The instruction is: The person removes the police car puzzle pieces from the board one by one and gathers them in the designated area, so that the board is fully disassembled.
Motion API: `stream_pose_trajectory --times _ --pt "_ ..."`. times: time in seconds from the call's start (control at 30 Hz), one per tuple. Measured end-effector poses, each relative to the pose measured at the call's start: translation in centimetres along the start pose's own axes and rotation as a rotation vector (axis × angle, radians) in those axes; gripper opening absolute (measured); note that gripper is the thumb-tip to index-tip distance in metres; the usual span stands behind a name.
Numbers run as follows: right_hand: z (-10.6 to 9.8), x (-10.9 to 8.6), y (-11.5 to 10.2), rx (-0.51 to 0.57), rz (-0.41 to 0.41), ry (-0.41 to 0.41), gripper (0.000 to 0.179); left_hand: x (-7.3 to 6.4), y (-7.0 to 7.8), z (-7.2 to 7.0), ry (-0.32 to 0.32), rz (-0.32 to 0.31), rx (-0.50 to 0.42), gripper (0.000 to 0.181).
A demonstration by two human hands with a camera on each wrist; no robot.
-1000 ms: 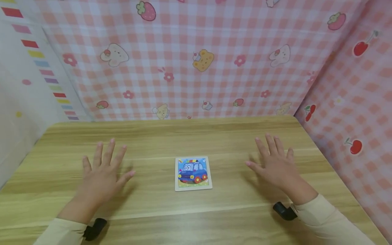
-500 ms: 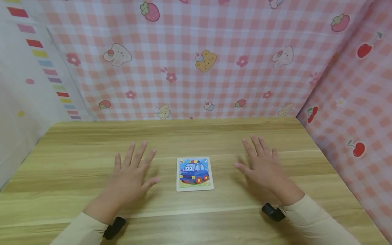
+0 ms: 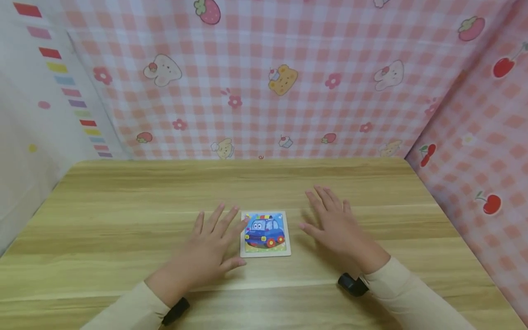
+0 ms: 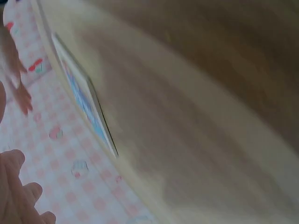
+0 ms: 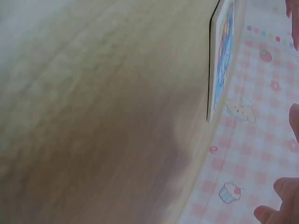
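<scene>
Wood-grain table is backed by pink-and-white checked cloth, printed with strawberries, flowers and yellow bear. At right, second checked cloth is patterned with red cherries. At left, white cloth is marked by column of coloured rectangles.

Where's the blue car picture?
In the head view, the blue car picture lies on the wooden table, near the middle, between the left grip and the right grip.
</scene>
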State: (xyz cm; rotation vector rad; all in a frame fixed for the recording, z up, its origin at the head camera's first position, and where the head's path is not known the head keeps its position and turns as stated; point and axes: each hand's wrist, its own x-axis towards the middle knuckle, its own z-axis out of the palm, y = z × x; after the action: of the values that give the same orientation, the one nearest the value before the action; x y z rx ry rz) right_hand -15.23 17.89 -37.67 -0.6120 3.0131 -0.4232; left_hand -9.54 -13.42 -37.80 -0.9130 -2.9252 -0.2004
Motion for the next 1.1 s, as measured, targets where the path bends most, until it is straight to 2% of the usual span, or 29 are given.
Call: stream_pose_trajectory --times 0.3,0.63,0.87,1.1 --pt "0.5 0.8 -0.9 0.039 -0.056 0.017 0.080 0.8 2.0 0.7 -0.104 0.130 -0.004 0.077" --pt "0.8 1.5 -1.7 0.065 -0.126 0.006 0.077 1.4 3.2 1.2 -0.196 0.235 0.003 0.081" --pt "1.0 2.1 -2.5 0.109 -0.140 -0.014 0.073 1.3 3.8 1.6 -0.199 0.286 0.055 0.078" --pt "1.4 3.0 -3.2 0.134 -0.172 -0.017 0.070 1.4 4.0 1.8 -0.228 0.326 0.081 0.078"
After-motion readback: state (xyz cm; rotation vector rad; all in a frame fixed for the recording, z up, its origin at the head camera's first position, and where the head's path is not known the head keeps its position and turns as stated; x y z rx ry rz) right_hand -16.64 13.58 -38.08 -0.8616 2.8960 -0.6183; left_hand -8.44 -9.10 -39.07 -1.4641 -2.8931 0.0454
